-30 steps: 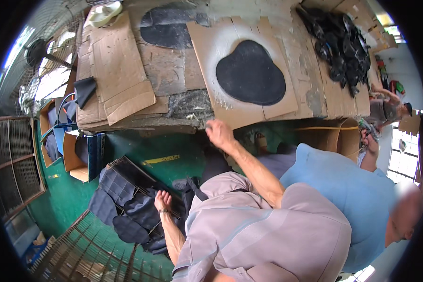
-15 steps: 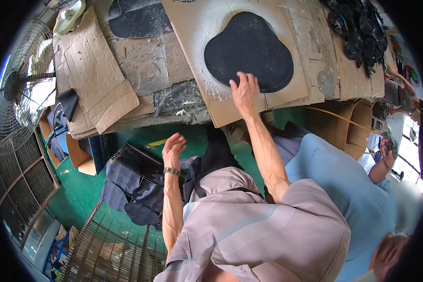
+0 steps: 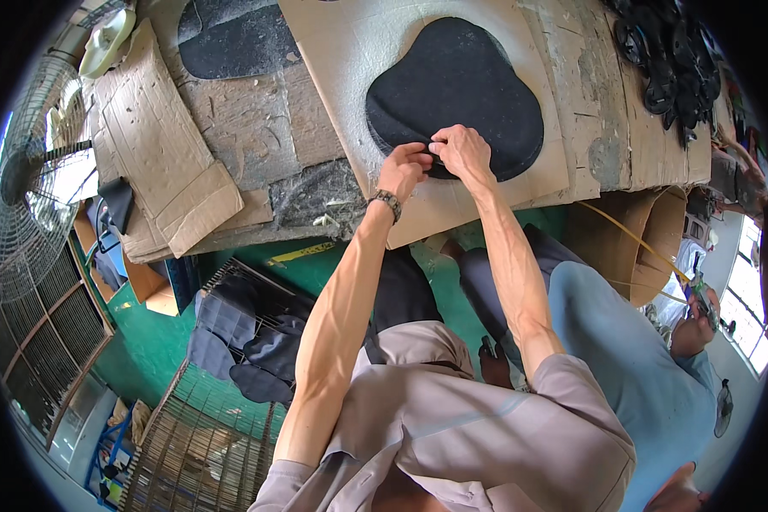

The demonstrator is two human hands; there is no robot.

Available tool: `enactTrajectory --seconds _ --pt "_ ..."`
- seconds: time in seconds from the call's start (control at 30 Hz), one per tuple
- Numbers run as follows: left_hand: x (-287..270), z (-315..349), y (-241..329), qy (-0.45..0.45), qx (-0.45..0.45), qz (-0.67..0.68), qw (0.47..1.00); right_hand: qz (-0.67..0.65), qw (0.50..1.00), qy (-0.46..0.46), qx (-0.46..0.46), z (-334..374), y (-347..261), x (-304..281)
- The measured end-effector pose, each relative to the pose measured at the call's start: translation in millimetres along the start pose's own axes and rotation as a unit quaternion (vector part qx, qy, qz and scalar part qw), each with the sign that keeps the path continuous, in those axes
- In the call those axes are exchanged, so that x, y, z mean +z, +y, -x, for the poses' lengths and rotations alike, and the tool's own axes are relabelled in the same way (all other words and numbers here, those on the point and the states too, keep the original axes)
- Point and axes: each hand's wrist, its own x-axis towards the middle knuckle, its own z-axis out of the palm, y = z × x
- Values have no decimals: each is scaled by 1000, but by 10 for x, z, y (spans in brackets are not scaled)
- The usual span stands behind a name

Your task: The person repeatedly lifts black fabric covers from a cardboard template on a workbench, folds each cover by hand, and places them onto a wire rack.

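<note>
A black three-lobed flat piece, soft-looking like fabric or foam, lies on a cardboard sheet dusted white around it. My right hand pinches the near edge of the piece between thumb and fingers. Beside it, my left hand, with a watch on the wrist, has its fingertips closed at the same edge. A fold runs across the piece's left lobe, where the edge is lifted a little. What lies beneath the piece is hidden.
More black cut pieces lie at the far left of the worn, cardboard-covered table. Black straps or parts are heaped at the far right. A wire rack holds dark pieces at my left. A fan stands further left. A person in blue is close on my right.
My left hand has come up from beside the table to the piece's near edge. My right hand has moved slightly right and closed on that edge. The left lobe now shows a fold.
</note>
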Motion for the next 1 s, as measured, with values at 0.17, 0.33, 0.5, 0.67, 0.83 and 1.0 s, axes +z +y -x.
enactTrajectory --seconds 0.17,0.33,0.5,0.67,0.83,1.0 --pt "-78 -122 -80 33 -54 99 993 74 993 88 -36 -332 -22 -369" --pt "42 -162 39 37 -75 108 991 128 966 211 -76 -884 -6 -1192" --pt "-16 -194 65 62 -89 105 988 168 907 354 -154 -711 -854 -2459" --pt "-261 7 128 26 -52 138 989 99 897 321 -286 41 -1874 -2770" --pt "-315 1183 1218 -203 211 410 864 88 882 287 -364 925 -2561 -2240" --pt "-1205 2566 1206 42 383 460 800 84 853 150 -493 1819 -3205 -1169"
